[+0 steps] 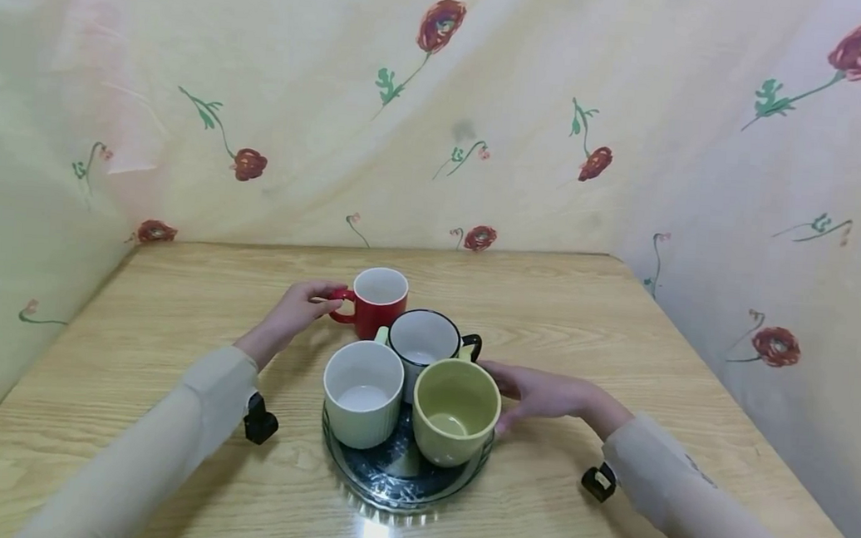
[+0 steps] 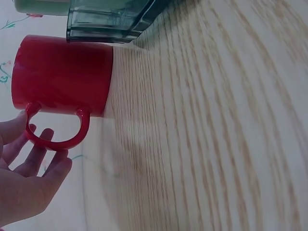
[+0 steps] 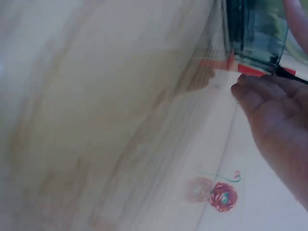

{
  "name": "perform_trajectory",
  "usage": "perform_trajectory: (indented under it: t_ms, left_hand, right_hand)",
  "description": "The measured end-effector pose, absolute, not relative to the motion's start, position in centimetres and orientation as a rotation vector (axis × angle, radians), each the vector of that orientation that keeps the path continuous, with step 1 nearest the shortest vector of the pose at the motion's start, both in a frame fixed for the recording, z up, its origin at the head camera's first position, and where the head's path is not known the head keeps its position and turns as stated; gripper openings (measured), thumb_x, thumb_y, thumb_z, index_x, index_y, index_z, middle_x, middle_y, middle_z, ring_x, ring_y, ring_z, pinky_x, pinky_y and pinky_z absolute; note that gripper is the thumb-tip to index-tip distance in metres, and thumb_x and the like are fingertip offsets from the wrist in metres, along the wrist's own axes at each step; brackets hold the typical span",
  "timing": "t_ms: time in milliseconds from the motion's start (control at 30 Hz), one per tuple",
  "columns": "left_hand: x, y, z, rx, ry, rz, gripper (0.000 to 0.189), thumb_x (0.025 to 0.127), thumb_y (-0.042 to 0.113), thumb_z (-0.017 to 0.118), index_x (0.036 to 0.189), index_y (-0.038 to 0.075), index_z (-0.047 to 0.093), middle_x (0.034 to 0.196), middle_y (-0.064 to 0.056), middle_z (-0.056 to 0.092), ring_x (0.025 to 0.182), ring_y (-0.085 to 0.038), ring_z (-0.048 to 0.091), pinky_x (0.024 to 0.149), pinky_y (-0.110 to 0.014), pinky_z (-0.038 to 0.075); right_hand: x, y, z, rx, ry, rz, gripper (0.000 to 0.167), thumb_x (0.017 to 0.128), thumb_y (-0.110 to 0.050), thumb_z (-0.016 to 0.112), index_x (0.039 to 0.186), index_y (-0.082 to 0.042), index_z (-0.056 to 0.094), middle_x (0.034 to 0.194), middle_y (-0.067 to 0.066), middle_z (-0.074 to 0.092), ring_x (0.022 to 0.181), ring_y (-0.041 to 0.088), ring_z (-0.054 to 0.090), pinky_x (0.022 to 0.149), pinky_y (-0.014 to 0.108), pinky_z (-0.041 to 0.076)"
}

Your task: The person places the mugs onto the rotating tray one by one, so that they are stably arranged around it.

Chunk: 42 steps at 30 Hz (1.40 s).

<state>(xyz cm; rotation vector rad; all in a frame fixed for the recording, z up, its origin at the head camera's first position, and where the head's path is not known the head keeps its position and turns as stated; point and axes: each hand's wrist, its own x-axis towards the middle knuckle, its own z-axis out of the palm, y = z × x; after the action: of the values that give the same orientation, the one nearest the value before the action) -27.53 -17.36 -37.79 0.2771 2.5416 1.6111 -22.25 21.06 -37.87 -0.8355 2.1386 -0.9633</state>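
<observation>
A red mug (image 1: 380, 305) with a white inside stands behind the glass tray (image 1: 394, 493), base at table level. My left hand (image 1: 304, 303) pinches its handle (image 2: 83, 131), thumb near the rim end and fingers around the loop. On the tray sit a pale green mug (image 1: 362, 418), a yellow-green mug (image 1: 452, 437) and a white mug with a black rim (image 1: 423, 339), close together. Beside the yellow-green mug is my right hand (image 1: 542, 393), its fingers extended and partly hidden behind it. In the right wrist view the fingers (image 3: 250, 98) look straight, near the tray's edge.
The light wood table (image 1: 236, 472) extends around the tray. Flower-patterned cloth (image 1: 321, 111) hangs along its back and both sides. A small black device (image 1: 260, 420) is strapped at the left wrist, and another black device (image 1: 599, 482) at the right.
</observation>
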Motion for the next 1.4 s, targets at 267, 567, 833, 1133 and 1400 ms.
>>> perform_trajectory:
  t_ms: [267, 567, 833, 1133, 1400]
  left_hand:
    - [-27.4, -17.3, -37.8, 0.229, 2.557, 1.604, 0.035, 0.098, 0.009, 0.054, 0.130, -0.005, 0.055, 0.129, -0.027, 0.058, 0.110, -0.029, 0.054, 0.093, -0.040, 0.050]
    - [-27.3, -17.2, -37.9, 0.178, 2.577, 1.561, 0.036, 0.097, 0.014, 0.057, 0.129, -0.004, 0.058, 0.129, -0.023, 0.059, 0.106, -0.024, 0.056, 0.085, -0.029, 0.050]
    - [-27.2, -17.3, -38.1, 0.184, 2.558, 1.567, 0.034, 0.098, 0.012, 0.056, 0.128, -0.004, 0.058, 0.129, -0.024, 0.060, 0.119, -0.031, 0.055, 0.105, -0.043, 0.046]
    - [-27.1, -17.2, -38.2, 0.182, 2.478, 1.645, 0.036, 0.097, 0.010, 0.057, 0.129, -0.005, 0.057, 0.129, -0.025, 0.060, 0.107, -0.020, 0.057, 0.090, -0.025, 0.051]
    - [-26.7, -17.0, -37.9, 0.270, 2.509, 1.652, 0.034, 0.097, 0.007, 0.057, 0.125, -0.011, 0.056, 0.125, -0.029, 0.061, 0.098, -0.008, 0.059, 0.089, -0.026, 0.053]
  right_hand:
    - [-20.6, 20.9, -38.0, -0.870, 2.173, -1.004, 0.099, 0.081, -0.021, 0.076, 0.151, 0.008, 0.012, 0.157, 0.027, 0.022, 0.146, 0.045, 0.020, 0.119, 0.058, 0.019]
    - [-18.6, 21.0, -38.8, -0.756, 2.195, -1.138, 0.108, 0.078, -0.021, 0.078, 0.149, 0.014, 0.004, 0.157, 0.032, 0.010, 0.145, 0.048, 0.016, 0.118, 0.057, 0.017]
    - [-16.9, 20.6, -39.4, -0.686, 2.192, -1.249, 0.111, 0.077, -0.019, 0.078, 0.149, 0.014, 0.000, 0.157, 0.032, 0.008, 0.145, 0.048, 0.015, 0.118, 0.055, 0.017]
    - [-15.6, 20.2, -39.6, -0.644, 2.129, -1.360, 0.111, 0.078, -0.012, 0.078, 0.150, 0.010, -0.004, 0.158, 0.031, 0.003, 0.145, 0.048, 0.013, 0.117, 0.055, 0.017]
    - [-17.1, 21.0, -39.2, -0.698, 2.117, -1.353, 0.111, 0.078, -0.012, 0.078, 0.151, 0.008, -0.003, 0.159, 0.030, 0.003, 0.146, 0.047, 0.010, 0.118, 0.053, 0.015]
